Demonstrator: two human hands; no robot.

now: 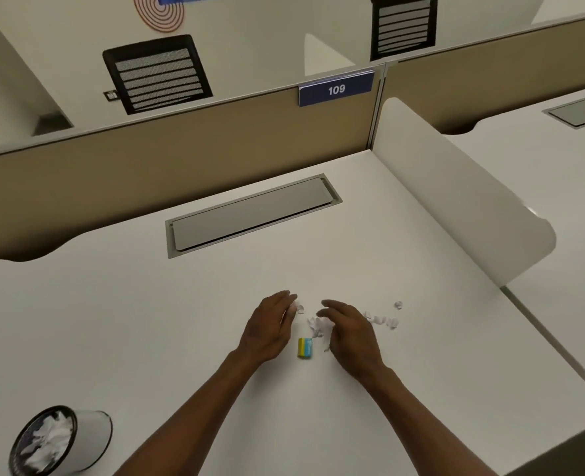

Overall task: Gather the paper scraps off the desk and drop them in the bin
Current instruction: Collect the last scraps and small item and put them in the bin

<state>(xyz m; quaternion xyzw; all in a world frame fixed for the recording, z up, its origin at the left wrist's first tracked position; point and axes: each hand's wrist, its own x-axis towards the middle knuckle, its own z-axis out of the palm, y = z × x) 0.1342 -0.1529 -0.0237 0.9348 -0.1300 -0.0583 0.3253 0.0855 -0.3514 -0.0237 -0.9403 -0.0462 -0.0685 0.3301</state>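
Observation:
Several small white paper scraps (319, 326) lie on the white desk (147, 321), between and to the right of my hands. More scraps (385, 319) trail off to the right. My left hand (270, 324) rests edge-down on the desk with straight fingers, its fingertips touching a scrap (299, 307). My right hand (349, 333) hovers over the pile with fingers relaxed and slightly bent, holding nothing that I can see. The small bin (92, 438), white outside and dark inside, stands at the near left corner with crumpled paper (49, 441) in it.
A small yellow and blue block (305, 348) lies between my wrists. A grey cable-tray lid (250, 214) is set into the desk further back. A tan partition (181, 146) with a "109" sign closes the far side; a white curved divider (456, 201) stands on the right.

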